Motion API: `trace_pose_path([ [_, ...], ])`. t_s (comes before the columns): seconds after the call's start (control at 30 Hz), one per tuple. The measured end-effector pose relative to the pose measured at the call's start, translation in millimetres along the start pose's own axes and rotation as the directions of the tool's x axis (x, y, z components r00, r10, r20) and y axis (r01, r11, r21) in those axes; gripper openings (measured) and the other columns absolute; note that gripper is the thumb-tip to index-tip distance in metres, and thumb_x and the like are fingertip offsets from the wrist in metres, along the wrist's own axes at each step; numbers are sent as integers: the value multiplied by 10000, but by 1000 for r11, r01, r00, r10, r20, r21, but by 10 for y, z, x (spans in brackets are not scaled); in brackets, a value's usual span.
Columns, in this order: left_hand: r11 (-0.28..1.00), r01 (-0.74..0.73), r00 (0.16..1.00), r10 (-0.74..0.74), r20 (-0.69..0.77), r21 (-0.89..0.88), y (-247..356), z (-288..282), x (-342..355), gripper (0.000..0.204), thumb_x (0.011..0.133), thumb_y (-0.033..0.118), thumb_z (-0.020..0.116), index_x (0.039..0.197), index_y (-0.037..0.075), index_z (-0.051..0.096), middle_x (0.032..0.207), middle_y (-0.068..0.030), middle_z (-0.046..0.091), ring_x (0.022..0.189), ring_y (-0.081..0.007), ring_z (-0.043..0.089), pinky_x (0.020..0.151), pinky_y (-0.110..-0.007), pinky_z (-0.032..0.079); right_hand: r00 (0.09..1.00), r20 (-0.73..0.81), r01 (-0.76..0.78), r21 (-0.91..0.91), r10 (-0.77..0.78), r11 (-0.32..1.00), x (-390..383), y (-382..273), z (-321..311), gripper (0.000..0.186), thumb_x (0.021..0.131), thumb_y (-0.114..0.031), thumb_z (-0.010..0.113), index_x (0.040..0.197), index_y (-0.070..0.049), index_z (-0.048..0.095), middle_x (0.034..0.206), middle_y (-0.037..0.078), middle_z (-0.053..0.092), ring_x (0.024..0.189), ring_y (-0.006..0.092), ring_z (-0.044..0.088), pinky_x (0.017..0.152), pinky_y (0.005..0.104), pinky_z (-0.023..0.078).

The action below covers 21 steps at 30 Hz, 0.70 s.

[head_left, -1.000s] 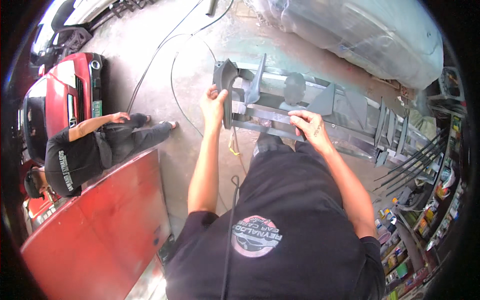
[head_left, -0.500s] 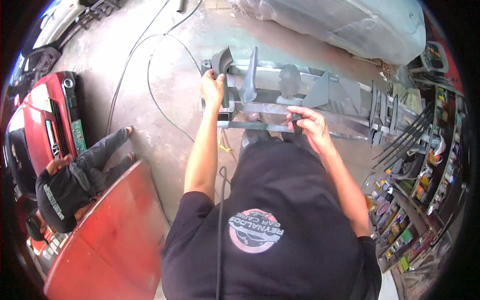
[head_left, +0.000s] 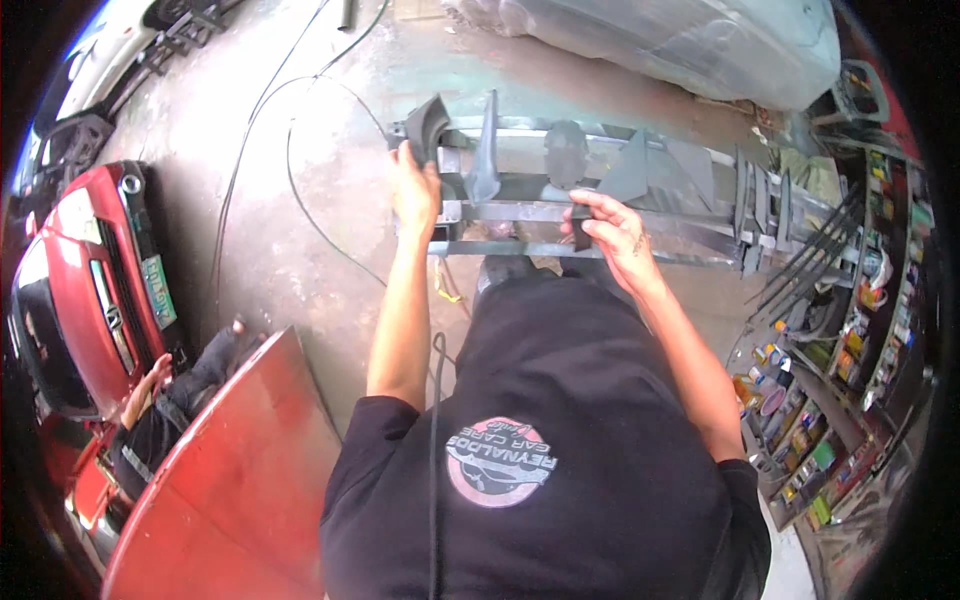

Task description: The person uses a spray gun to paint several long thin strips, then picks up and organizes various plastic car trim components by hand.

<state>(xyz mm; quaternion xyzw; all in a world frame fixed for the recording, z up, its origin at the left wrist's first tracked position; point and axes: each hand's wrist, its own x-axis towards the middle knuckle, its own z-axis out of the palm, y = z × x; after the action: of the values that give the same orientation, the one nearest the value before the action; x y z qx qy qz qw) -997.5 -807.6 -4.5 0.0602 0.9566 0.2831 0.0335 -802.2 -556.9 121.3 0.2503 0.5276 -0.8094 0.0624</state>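
My left hand (head_left: 414, 196) is closed around a dark grey, curved car trim piece (head_left: 427, 122) with a flared end, held over the left end of a metal rack (head_left: 490, 248). My right hand (head_left: 617, 238) pinches a small, dark, flat piece (head_left: 581, 230) between thumb and fingers, above the rack's near bars. What that piece is cannot be made out. Between the hands, a slim blue-grey curved part (head_left: 485, 160) stands on the rack. Beyond it are a rounded grey part (head_left: 567, 150) and a triangular grey panel (head_left: 626, 172).
A red body panel (head_left: 230, 480) leans at lower left, with another person (head_left: 170, 420) behind it near a red car (head_left: 85, 280). Cables (head_left: 290, 130) cross the floor. A plastic-covered vehicle (head_left: 680, 50) stands beyond the rack; cluttered shelves (head_left: 850, 340) are at right.
The view has shifted slightly. The trim piece in my left hand is tilted a little differently, and my right hand sits slightly farther left. The other person has moved lower behind the red panel.
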Motion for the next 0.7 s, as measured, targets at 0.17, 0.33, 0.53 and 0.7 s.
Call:
trace_pose_path([
  [0.17, 916, -6, 995, 47, 92, -401, 460, -429, -281, 337, 913, 122, 668, 1217, -17, 626, 1051, -174, 675, 884, -253, 668, 785, -363, 526, 1000, -24, -8, 91, 10, 996, -13, -85, 25, 565, 882, 4, 615, 1424, 21, 456, 1166, 153, 673, 1085, 241, 662, 929, 371, 528],
  [0.33, 646, 328, 772, 236, 590, -689, 1013, -491, -971, 313, 937, 203, 712, 1162, 8, 616, 1003, -55, 678, 833, -113, 645, 658, -274, 534, 999, 13, -32, 222, 30, 975, -32, -70, 64, 519, 911, -33, 656, 1398, 26, 486, 1191, 158, 670, 1092, 233, 657, 939, 373, 529],
  [0.53, 407, 694, 571, 192, 798, -594, 1224, -248, -1441, 229, 898, 74, 728, 1047, 12, 566, 984, -99, 669, 792, -189, 697, 654, -297, 588, 997, -39, -59, 101, 63, 993, -92, 128, -64, 463, 911, -87, 683, 1341, 27, 555, 1141, 98, 679, 1001, 144, 645, 902, 312, 516],
  [0.7, 311, 757, 545, 182, 818, -574, 1157, -140, -1502, 118, 924, 56, 689, 948, 19, 580, 849, -87, 660, 709, -181, 691, 622, -305, 604, 993, -82, -80, 50, 84, 996, -142, 239, -191, 469, 922, -121, 674, 1350, 24, 550, 1112, 105, 686, 1019, 151, 654, 902, 310, 517],
])
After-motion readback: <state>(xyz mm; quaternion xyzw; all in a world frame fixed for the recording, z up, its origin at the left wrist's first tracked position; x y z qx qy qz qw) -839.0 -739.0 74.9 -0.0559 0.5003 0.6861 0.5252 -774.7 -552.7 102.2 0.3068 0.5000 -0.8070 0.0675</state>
